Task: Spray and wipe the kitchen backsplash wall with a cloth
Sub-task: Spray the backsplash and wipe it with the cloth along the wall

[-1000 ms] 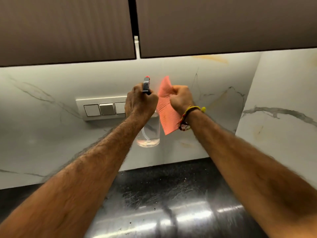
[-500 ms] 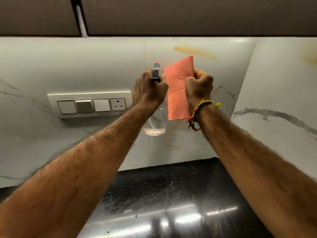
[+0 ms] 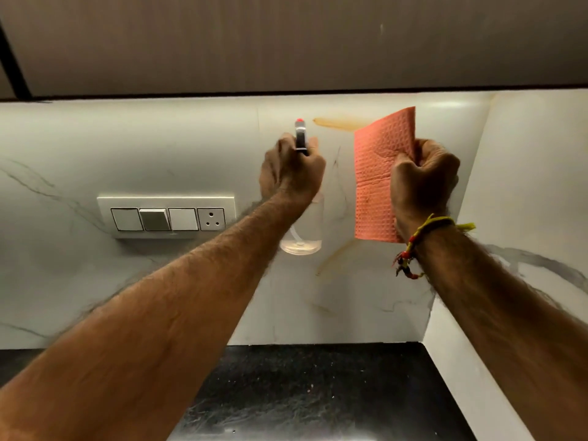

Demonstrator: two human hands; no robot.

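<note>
My left hand (image 3: 291,171) grips a clear spray bottle (image 3: 302,237) by its neck, the nozzle with a red tip pointing at the white marble backsplash (image 3: 159,148). A pink waffle-textured cloth (image 3: 380,173) hangs flat in the grip of my right hand (image 3: 424,176), held up close to the wall. A yellowish smear (image 3: 337,124) runs across the backsplash just below the cabinet, between the nozzle and the cloth's top corner. A fainter yellowish streak (image 3: 334,257) shows lower down, beneath the bottle.
A white switch panel (image 3: 167,216) with a socket sits on the wall left of the bottle. Brown upper cabinets (image 3: 286,43) overhang the wall. A side marble wall (image 3: 534,186) forms a corner at the right. The black glossy countertop (image 3: 318,393) lies below.
Both hands have moved apart: the cloth hand went right, away from the bottle. The view has come closer to the wall, and the yellowish smear now shows between the hands.
</note>
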